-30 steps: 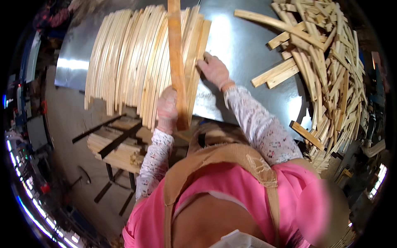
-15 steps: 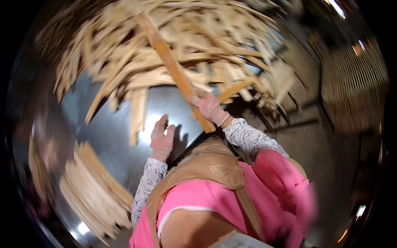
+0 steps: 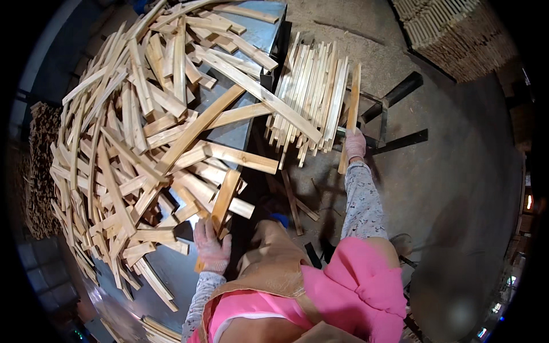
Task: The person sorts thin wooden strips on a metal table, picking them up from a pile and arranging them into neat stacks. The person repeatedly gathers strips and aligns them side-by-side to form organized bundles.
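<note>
My right hand [image 3: 355,146], in a pale pink work glove, is stretched out to the right and closed around the lower part of a wooden slat [image 3: 354,94]. This slat stands lengthwise along the right side of a row of similar slats [image 3: 311,86]. My left hand [image 3: 211,247], gloved too, is at the near edge of a heap of loose slats [image 3: 137,114]. It lies over a darker, orange-toned slat [image 3: 226,197], thumb on one side and fingers on the other. That slat's near end shows below the hand.
The heap covers much of a metal table [image 3: 223,134], and several slats jut past its right edge. Dark metal stand legs [image 3: 400,143] rise from the concrete floor [image 3: 457,148] beside the row. Stacked wood [image 3: 452,34] stands at the far right, more [image 3: 43,171] at the left.
My view has swung to the right. My right hand has carried its slat from above the table to the row on the right. My left hand, empty before, is now on another slat.
</note>
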A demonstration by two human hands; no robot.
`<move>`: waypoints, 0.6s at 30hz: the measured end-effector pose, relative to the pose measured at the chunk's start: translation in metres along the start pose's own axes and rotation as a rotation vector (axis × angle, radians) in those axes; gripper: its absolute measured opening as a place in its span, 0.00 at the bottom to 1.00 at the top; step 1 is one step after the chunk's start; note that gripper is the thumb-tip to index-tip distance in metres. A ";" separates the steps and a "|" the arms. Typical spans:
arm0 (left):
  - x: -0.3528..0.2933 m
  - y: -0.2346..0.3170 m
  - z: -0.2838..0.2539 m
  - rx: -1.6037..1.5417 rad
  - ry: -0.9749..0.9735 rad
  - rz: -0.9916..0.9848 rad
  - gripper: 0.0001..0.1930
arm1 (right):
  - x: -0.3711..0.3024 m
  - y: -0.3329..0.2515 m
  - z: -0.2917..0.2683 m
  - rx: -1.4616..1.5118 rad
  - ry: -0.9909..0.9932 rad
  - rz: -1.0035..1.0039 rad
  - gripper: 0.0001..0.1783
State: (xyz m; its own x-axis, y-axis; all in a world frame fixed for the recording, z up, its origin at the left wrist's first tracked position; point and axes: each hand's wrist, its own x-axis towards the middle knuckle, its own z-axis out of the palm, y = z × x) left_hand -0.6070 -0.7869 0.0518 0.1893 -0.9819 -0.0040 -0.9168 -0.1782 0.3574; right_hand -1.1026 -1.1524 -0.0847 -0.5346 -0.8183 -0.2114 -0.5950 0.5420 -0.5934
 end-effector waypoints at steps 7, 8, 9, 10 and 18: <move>0.015 -0.009 0.014 0.001 -0.065 -0.181 0.44 | 0.106 0.031 0.112 -0.445 -0.170 -0.467 0.24; -0.003 -0.005 0.010 -0.026 -0.089 -0.245 0.43 | 0.091 0.005 0.117 -0.268 -0.263 -0.346 0.26; -0.015 0.001 0.006 -0.060 -0.100 -0.294 0.42 | 0.066 -0.032 0.095 0.047 -0.404 -0.014 0.28; -0.006 0.001 -0.006 -0.104 -0.161 -0.303 0.39 | 0.062 -0.045 0.067 0.037 -0.413 -0.086 0.30; 0.171 0.055 -0.093 -0.058 0.043 0.031 0.24 | -0.048 -0.178 0.035 -0.206 -0.520 -0.738 0.44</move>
State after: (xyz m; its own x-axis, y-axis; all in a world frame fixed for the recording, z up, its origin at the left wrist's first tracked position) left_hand -0.5919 -0.9588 0.1580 0.1770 -0.9830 0.0481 -0.9007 -0.1421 0.4106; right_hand -0.9505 -1.2161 0.0038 0.3298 -0.9255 -0.1862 -0.7991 -0.1686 -0.5771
